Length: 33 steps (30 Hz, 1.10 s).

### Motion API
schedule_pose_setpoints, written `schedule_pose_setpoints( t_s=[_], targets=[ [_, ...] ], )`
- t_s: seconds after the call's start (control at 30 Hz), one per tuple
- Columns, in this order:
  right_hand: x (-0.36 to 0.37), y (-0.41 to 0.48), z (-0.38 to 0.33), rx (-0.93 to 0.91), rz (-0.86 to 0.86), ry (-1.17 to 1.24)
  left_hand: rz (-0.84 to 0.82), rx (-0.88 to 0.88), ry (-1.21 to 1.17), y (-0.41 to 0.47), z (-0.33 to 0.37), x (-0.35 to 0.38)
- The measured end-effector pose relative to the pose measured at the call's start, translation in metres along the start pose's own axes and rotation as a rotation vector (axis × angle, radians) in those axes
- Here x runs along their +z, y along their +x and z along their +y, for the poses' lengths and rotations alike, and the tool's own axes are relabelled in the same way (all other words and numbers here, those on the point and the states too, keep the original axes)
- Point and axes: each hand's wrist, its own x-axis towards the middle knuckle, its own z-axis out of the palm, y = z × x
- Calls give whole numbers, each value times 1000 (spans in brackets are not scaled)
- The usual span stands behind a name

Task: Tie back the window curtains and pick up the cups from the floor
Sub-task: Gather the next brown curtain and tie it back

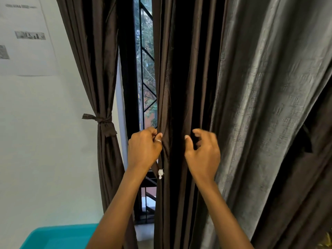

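Note:
A dark brown curtain (pixel 181 78) hangs loose in the middle of the window. My left hand (pixel 143 150) pinches its left edge at waist height, a ring on one finger. My right hand (pixel 203 153) hovers at the folds just right of that, fingers curled and apart, holding nothing I can make out. A second brown curtain (pixel 100 69) on the left is gathered and bound by a knotted tie-back (pixel 102 121). A grey curtain (pixel 260 105) hangs on the right. No cups are in view.
The window grille (pixel 146 60) shows through the gap between the brown curtains. A teal plastic bin (pixel 59 236) stands low at the left, by the white wall. Printed sheets (pixel 23 36) are stuck on the wall at the upper left.

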Motion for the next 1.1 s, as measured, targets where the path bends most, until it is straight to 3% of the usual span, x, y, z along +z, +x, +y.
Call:
schedule_pose_setpoints(
  t_s=[0.17, 0.43, 0.83, 1.1],
  targets=[
    [2, 21, 4, 53, -146, -149, -49, 18, -48, 6, -7, 0],
    [-26, 70, 49, 258, -88, -219, 32, -77, -16, 35, -65, -39],
    [-15, 39, 40, 66, -75, -180, 53, -40, -57, 33, -69, -30],
    [26, -6, -1, -101, -172, 46, -93, 9, -135, 13, -18, 3]
  ],
)
